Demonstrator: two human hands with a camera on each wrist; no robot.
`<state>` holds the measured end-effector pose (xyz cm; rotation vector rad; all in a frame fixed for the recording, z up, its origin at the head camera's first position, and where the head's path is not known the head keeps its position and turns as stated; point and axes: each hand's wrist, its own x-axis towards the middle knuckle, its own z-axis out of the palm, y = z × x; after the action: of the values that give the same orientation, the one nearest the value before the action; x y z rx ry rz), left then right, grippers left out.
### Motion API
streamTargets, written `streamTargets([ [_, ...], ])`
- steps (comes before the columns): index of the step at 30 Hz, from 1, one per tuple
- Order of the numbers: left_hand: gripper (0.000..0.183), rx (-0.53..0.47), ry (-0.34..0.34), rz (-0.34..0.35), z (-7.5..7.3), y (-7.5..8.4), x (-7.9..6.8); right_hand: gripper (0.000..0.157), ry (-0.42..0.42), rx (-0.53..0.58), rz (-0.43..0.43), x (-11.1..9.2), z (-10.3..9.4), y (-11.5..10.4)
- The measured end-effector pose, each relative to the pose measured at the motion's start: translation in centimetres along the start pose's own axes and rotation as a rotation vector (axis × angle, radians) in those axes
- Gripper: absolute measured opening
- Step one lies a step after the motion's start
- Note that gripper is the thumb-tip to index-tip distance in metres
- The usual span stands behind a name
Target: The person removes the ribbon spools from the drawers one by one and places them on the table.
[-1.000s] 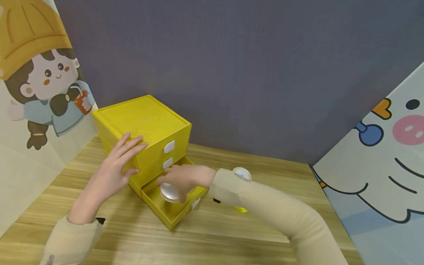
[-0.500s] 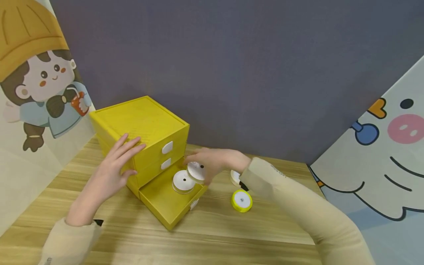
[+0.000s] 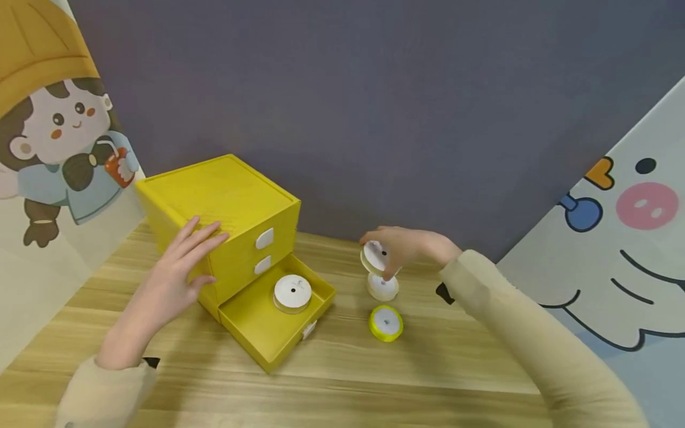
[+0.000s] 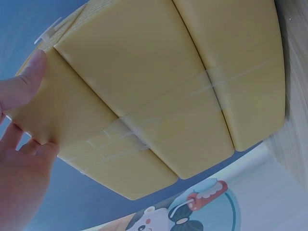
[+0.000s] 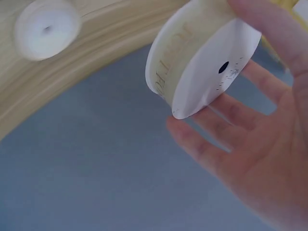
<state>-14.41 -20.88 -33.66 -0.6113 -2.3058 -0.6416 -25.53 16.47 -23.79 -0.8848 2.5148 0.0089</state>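
My right hand [image 3: 408,245] grips a ribbon spool [image 3: 373,259] by its edges, thumb on one side and fingers on the other. White discs and a cream ribbon with printed letters show on this spool in the right wrist view. It overlaps a second white spool [image 3: 382,290] on the table. Another white spool [image 3: 292,291] lies in the pulled-out bottom drawer [image 3: 254,336] of a yellow drawer box [image 3: 222,193]. My left hand [image 3: 173,267] rests its fairly straight fingers at the box's top front edge, thumb by the side.
A spool with a bright yellow rim [image 3: 386,324] lies on the wooden table [image 3: 342,386], right of the drawer. A grey-blue wall [image 3: 385,119] stands behind. Panels with cartoon figures flank both sides. Clear tape [image 4: 144,125] crosses the drawer seams on the box's side.
My right hand has lifted one spool out of the drawer and carried it right, over the table. A second spool stays in the drawer. My left hand keeps its place on the box.
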Motion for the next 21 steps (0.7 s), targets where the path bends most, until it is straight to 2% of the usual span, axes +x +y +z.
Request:
streamTargets([
  [5,0.085,0.007,0.013,0.012,-0.1,-0.1,-0.1,0.076,-0.009,0.033,0.044,-0.5,0.5,3.6],
  [11,0.085,0.008,0.013,0.015,-0.1,-0.1,-0.2,0.079,-0.025,0.12,0.135,-1.1,1.9,7.3],
  [21,0.086,0.004,0.033,0.033,0.1,-0.1,-0.1,0.078,0.017,0.171,0.179,-1.8,3.5,10.5],
])
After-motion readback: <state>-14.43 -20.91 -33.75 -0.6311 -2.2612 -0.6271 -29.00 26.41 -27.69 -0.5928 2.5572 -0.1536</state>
